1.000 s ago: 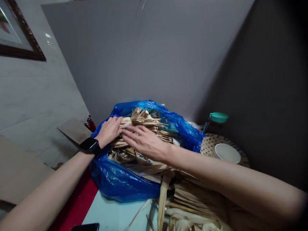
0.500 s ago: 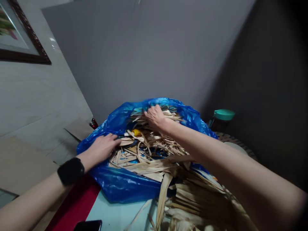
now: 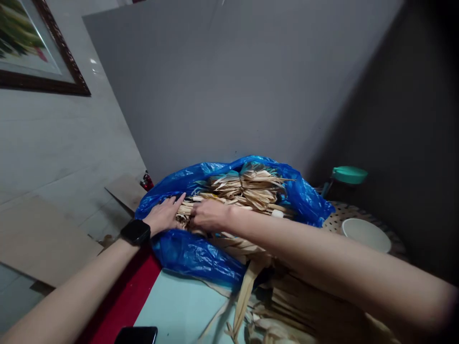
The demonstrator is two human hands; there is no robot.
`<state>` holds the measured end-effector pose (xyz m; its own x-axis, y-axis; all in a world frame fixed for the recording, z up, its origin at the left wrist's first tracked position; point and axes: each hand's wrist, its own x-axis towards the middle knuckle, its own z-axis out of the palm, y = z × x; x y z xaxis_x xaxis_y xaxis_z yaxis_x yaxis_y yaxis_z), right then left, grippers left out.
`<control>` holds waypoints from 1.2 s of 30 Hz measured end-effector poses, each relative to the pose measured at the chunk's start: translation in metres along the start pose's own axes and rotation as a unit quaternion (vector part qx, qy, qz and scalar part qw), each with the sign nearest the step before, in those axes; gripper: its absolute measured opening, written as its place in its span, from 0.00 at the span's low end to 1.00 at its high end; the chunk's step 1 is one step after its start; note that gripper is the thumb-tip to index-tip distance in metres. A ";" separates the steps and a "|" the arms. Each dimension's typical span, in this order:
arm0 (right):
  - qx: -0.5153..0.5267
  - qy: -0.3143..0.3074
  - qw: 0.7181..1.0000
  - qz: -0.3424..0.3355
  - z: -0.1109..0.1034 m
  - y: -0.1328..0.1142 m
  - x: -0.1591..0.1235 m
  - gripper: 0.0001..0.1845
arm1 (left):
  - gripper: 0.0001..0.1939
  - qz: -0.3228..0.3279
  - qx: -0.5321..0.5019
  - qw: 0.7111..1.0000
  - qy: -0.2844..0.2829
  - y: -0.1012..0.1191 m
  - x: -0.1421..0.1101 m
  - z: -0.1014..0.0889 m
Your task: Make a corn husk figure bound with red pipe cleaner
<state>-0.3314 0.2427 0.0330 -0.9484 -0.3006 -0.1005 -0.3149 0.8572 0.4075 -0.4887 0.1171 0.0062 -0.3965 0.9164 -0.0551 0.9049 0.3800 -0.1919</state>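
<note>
A blue plastic bag (image 3: pixel 204 253) lies wide open, filled with pale dried leaf strips (image 3: pixel 229 241). My left hand (image 3: pixel 163 216), with a black watch (image 3: pixel 135 232) on the wrist, rests at the bag's left side, fingers extended against the ends of the strips. Close beside it, my right hand (image 3: pixel 210 215) reaches across the bag, its fingers curled down around strips; the fingertips are hidden. Behind it sits a tied bundle of dried strips (image 3: pixel 247 186). A small white piece (image 3: pixel 277 214) shows right of the bundle.
More dried leaves (image 3: pixel 297 310) lie at the front right on a pale table top (image 3: pixel 182 296). A phone (image 3: pixel 136 335) is at the front edge. On the right are a woven tray (image 3: pixel 335 217), a white bowl (image 3: pixel 366 235) and a green-topped object (image 3: pixel 349 175). A grey panel (image 3: pixel 236 86) stands behind.
My right hand has moved from the back of the bag toward the front left, beside my left hand. The tied bundle is now exposed; the yellow item is mostly covered. The view has shifted slightly.
</note>
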 end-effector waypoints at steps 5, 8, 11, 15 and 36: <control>-0.060 -0.064 0.994 0.072 0.027 0.007 0.030 0.16 | 0.58 0.029 -0.027 0.999 0.001 -0.015 -0.017 0.002; -0.122 -0.086 0.980 0.130 0.036 0.034 0.020 0.18 | 0.60 0.065 -0.050 0.997 0.007 -0.024 -0.023 0.003; -0.115 -0.064 0.979 0.155 0.038 0.054 0.005 0.18 | 0.56 0.077 -0.051 0.996 -0.009 -0.029 -0.026 0.003; -0.057 -0.040 0.980 0.187 0.039 0.064 -0.009 0.17 | 0.47 0.054 -0.031 0.996 -0.069 -0.027 -0.025 -0.003; 0.042 -0.016 0.992 0.121 0.000 0.008 0.017 0.13 | 0.42 0.038 -0.137 0.989 0.027 -0.046 -0.006 0.008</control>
<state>-0.3501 0.2446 0.0351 -0.9969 -0.0689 -0.0387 -0.0781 0.9352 0.3455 -0.5294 0.0930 0.0078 -0.3241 0.9460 -0.0048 0.9425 0.3234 0.0839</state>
